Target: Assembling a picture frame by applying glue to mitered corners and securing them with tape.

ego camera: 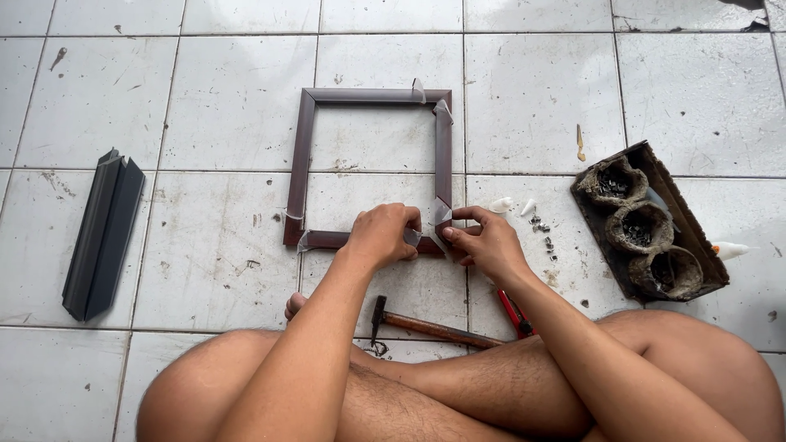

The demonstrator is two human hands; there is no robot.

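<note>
Frame [370,168] flat on floor [213,245] by crossed legs, four brown strips taped at corners. Left hand [383,235] closed over bottom rail, right hand [485,239] pinching tape [442,214] at lower-right corner. Looks light, stiff strips, weak joints; grip near corners, not mid-rail

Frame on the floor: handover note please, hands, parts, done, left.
Left hand: gripping the near rail of the brown frame by its near right corner, pinching tape there.
Right hand: fingers on the same corner from the right, pressing the tape.
Parts: frame flat on the tiled floor; hammer and red-handled tool by the legs; loose screws right of the frame; tray of three cups further right; dark rails far left.
Done: four rails form a rectangle; tape shows on three corners.
Left: near right corner in hand; far left corner shows no tape.
</note>
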